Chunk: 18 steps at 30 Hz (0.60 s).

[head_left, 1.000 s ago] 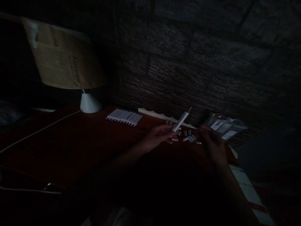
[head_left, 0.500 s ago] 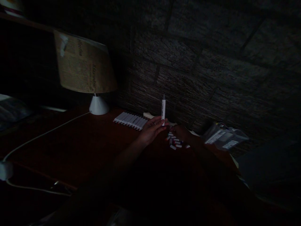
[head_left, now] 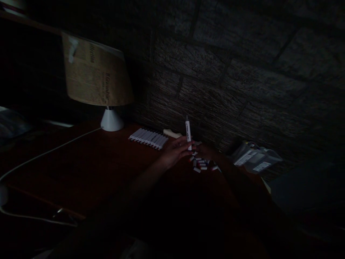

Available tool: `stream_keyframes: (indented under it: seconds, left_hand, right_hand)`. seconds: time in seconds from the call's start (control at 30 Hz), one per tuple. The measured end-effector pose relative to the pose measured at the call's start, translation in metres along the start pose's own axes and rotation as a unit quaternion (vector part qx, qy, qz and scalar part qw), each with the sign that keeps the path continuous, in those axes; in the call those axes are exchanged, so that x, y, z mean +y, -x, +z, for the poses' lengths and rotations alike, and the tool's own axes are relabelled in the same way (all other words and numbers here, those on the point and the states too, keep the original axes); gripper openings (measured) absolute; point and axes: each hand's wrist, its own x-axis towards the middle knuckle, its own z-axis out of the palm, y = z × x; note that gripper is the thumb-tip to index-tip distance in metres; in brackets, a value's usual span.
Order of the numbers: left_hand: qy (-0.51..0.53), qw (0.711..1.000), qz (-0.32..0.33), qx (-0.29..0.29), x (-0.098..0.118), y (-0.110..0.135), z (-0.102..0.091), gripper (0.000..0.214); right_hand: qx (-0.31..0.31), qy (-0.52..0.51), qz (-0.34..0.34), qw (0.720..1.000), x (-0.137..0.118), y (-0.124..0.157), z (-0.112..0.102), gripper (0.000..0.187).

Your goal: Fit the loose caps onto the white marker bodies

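My left hand (head_left: 176,151) is closed around the lower part of a white marker (head_left: 188,131), which stands nearly upright with its dark grey tip uncapped. Close beside it, my right hand (head_left: 207,151) is curled near the marker's lower end, above a scatter of loose marker caps (head_left: 201,164) on the dark reddish table. Its fingers are dim and partly hidden, so I cannot make out what they hold. To the left of my hands, several white markers (head_left: 148,138) lie side by side in a neat row.
A lamp (head_left: 111,120) with a newspaper-print shade stands at the back left, its white cord (head_left: 51,150) running across the table to the left. Clear plastic cases (head_left: 254,158) sit at the right near the stone-block wall (head_left: 205,86). A pale object (head_left: 172,133) lies behind my left hand.
The marker in my left hand has come down slightly and now tilts a little to the left. My right hand has moved slightly lower, still beside the marker. The view has shifted a little.
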Motion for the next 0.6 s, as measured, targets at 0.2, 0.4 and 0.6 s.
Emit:
stream_keyframes:
  seconds: [0.2,0.4,0.6]
  left_hand:
    - [-0.068,0.997,-0.013,0.017,-0.003,0.0,0.001,0.031]
    - [-0.129,0.991,-0.022,0.026,-0.014,0.0,0.002,0.038]
    - [-0.207,0.977,-0.034,0.029,-0.015,0.003,0.003,0.044]
  right_hand:
    - [0.04,0.063,0.029,0.997,-0.005,0.063,-0.006,0.024]
    - [0.066,0.157,0.088,0.981,0.0,0.1,0.009,0.026]
    - [0.046,0.166,0.009,0.985,-0.013,0.114,0.031,0.025]
